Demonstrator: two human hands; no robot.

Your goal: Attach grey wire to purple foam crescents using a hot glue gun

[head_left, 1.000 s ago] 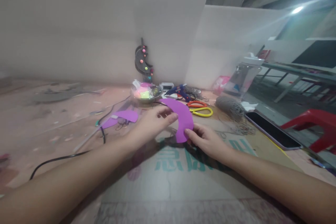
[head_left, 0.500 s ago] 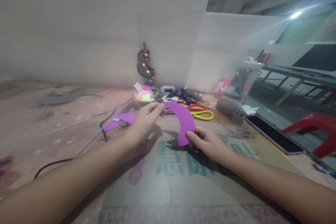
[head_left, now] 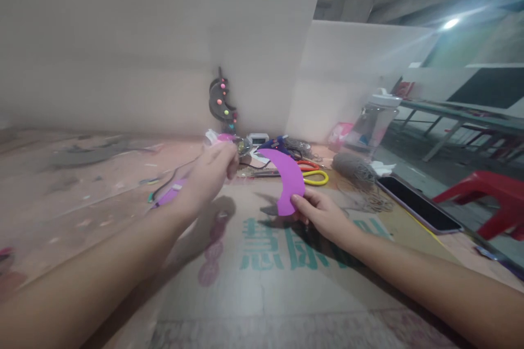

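My right hand (head_left: 321, 215) pinches the lower tip of a purple foam crescent (head_left: 287, 179) and holds it up over the cardboard sheet (head_left: 266, 278). My left hand (head_left: 208, 174) is off the crescent and reaches forward, fingers curled, right in front of the metal bowl of coloured pom-poms (head_left: 231, 142), which it partly hides. Whether those fingers hold anything I cannot make out. A purple foam scrap (head_left: 167, 196) lies under my left wrist.
Behind the crescent lie orange scissors (head_left: 309, 165), yellow scissors (head_left: 315, 176), a blue glue gun (head_left: 278, 144) and a ball of grey twine (head_left: 352, 166). A phone (head_left: 417, 204) rests to the right, a red stool (head_left: 491, 196) beyond it. A dark decorated crescent (head_left: 221, 101) leans on the wall.
My left hand has let go of the crescent's upper end and moved forward and left to the bowl. My right hand now holds the crescent alone, slightly raised.
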